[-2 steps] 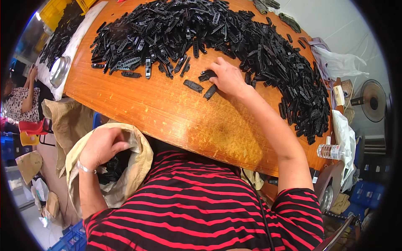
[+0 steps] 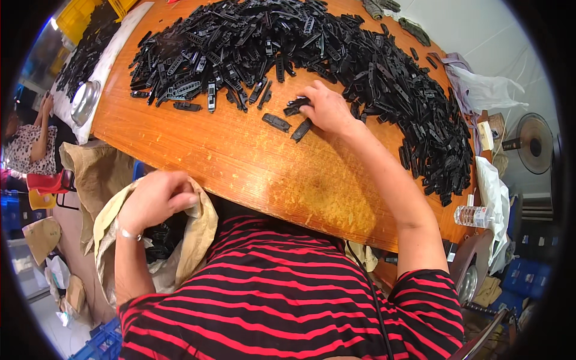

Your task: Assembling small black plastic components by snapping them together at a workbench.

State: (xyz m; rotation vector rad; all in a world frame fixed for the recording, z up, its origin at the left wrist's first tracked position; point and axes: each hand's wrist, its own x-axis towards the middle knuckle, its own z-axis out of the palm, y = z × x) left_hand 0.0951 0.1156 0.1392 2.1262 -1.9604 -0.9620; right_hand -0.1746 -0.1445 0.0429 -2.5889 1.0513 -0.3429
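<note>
My right hand is over the table, thumb and fingers closed on a small black plastic part. Beside it lie two more loose black plastic parts: a long one to its left and another just below the thumb. My left hand is above the mouth of a beige sack by the table's near edge. Its thumb and forefinger are bent but apart, and nothing shows between them; the other fingers are hidden. Black parts lie inside the sack.
A large heap of black plastic parts curves round the far and right side of the wooden table. A water bottle lies at the right edge. A fan stands beyond. Another person sits at far left.
My left hand has risen slightly up and to the right over the sack, and the sack's rim has shifted with it. My right hand has barely moved.
</note>
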